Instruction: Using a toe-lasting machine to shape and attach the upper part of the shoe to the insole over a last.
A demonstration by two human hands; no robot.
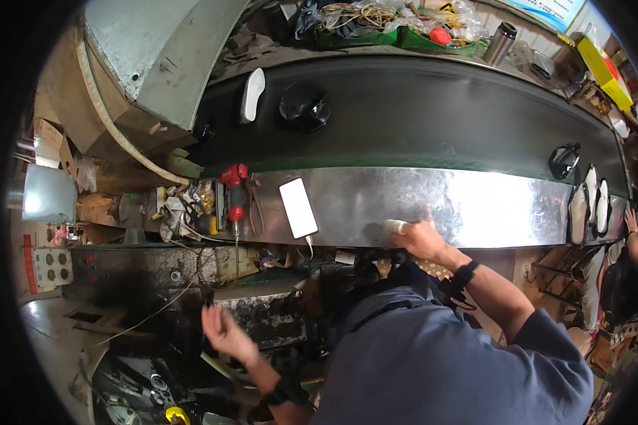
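My right hand (pixel 424 241) is over the near edge of a shiny metal ledge (pixel 361 195), its fingers bent together. A small white piece (pixel 395 226) shows at the fingertips; whether they hold it or it is wrapped round a finger I cannot make out. My left hand (pixel 223 331), slightly blurred, is low on the left above dark machinery (pixel 269 319), fingers apart and holding nothing visible. On the ledge between them lies a white phone-like slab (pixel 299 208) with a cable plugged in. A red and black power tool (pixel 235 195) stands left of it.
Beyond the ledge runs a black conveyor belt (pixel 418 113) carrying a white shoe sole (pixel 252 95) and black glossy shoe-like pieces (pixel 305 106). Several pale soles (pixel 580 209) lie at the right end, near another person (pixel 631 273). Green trays (pixel 432 41) and a flask (pixel 501 42) line the back.
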